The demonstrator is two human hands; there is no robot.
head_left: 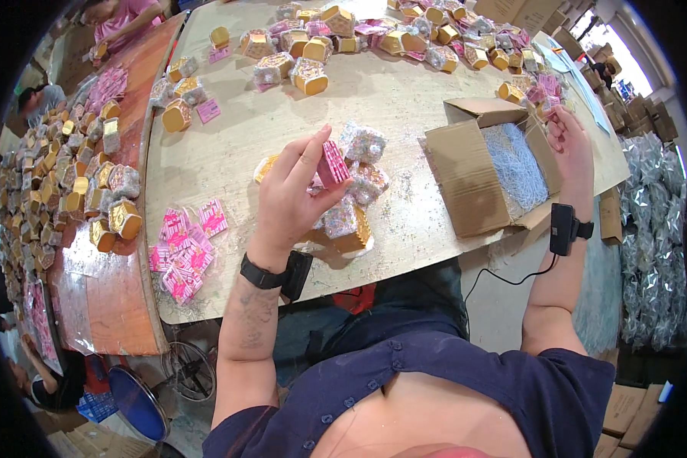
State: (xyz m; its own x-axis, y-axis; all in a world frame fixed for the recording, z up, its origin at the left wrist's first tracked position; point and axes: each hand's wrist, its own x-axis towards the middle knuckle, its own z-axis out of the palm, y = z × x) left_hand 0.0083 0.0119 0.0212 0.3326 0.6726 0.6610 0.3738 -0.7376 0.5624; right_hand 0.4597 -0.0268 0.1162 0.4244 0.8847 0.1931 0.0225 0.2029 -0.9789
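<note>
My left hand [291, 179] pinches a small pink packet with white print [332, 166] between thumb and fingers. Right behind and below it, several glittery, gold-based boxes in clear wrap [362, 143] stand bunched on the table. Off to the right, my right hand [571, 141] is raised beyond the carton, its fingers closed near some pink packets [546, 88]; what lies in them is too small to make out. An open cardboard carton [462, 182] sits between my hands, filled with pale blue shredded paper [514, 164].
A loose pile of pink packets [187, 248] lies at the table's left edge. Many gold-based boxes [310, 75] spread across the far side. More crowd the reddish side table [84, 290]. Silvery plastic bags [653, 244] hang at the right. Other people work at the far left.
</note>
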